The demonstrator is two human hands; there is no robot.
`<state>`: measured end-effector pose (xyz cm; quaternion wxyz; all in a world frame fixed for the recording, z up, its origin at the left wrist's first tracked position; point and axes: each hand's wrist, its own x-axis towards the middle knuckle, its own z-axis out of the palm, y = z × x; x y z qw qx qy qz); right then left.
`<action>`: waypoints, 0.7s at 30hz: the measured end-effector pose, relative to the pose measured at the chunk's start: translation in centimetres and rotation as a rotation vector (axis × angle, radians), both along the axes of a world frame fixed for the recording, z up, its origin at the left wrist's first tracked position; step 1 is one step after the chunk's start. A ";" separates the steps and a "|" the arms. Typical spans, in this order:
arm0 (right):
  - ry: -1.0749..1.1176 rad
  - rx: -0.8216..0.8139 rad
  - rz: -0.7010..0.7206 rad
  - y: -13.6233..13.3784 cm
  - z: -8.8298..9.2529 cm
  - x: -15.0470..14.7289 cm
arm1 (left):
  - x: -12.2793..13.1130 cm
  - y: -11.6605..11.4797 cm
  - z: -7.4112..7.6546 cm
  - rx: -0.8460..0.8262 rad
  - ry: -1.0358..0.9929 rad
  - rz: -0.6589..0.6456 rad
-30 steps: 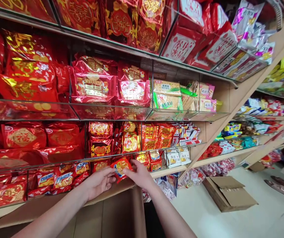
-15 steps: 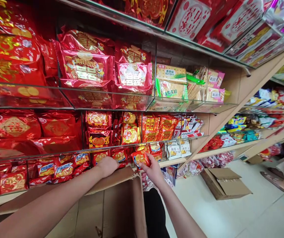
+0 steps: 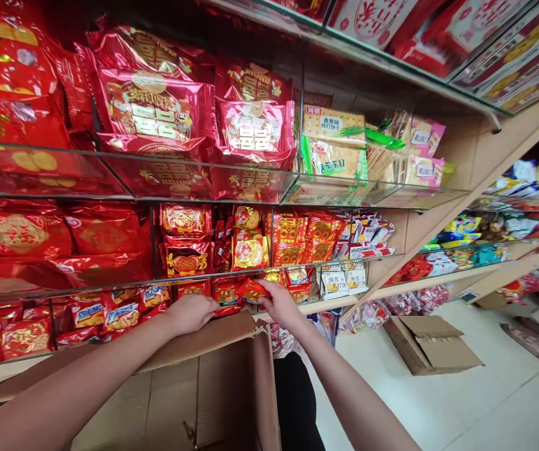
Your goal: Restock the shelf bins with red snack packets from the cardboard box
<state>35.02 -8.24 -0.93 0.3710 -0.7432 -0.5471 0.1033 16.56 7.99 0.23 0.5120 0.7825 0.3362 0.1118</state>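
Between finger and thumb of my right hand [image 3: 279, 305] is a small red snack packet [image 3: 251, 291], held at the front of the lowest shelf row. My left hand [image 3: 189, 314] rests by the red packets [image 3: 226, 293] of that row, just above the box flap, its fingers bent together; whether anything is under its fingertips is hidden. Below both arms stands an open cardboard box [image 3: 225, 401], and its visible inside shows bare cardboard. Red packets with blue labels [image 3: 122, 316] lie left of my left hand.
Glass-fronted shelves hold large red packs [image 3: 156, 113], green-edged crackers [image 3: 335, 156] and white packets [image 3: 343, 280]. A closed cardboard box [image 3: 434, 344] lies on the tiled floor [image 3: 373, 401]. A person's foot [image 3: 528, 341] is at the far right.
My right hand has moved left with the red packet, closer to my left hand. My left hand has shifted slightly left. The view has moved a little closer to the shelves.
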 end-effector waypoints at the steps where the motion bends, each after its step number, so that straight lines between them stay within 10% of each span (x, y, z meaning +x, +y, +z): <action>1: -0.035 -0.031 0.041 0.7 0.2 -0.1 | -0.4 -0.1 0.3 0.007 0.008 -0.038; 10: -0.359 -0.232 0.252 5.4 -1.1 -1.9 | -5.7 -2.8 3.5 -0.084 0.146 -0.239; 21: -0.596 -0.202 0.255 5.6 -2.8 -1.8 | -7.8 -5.0 2.4 0.031 0.155 -0.290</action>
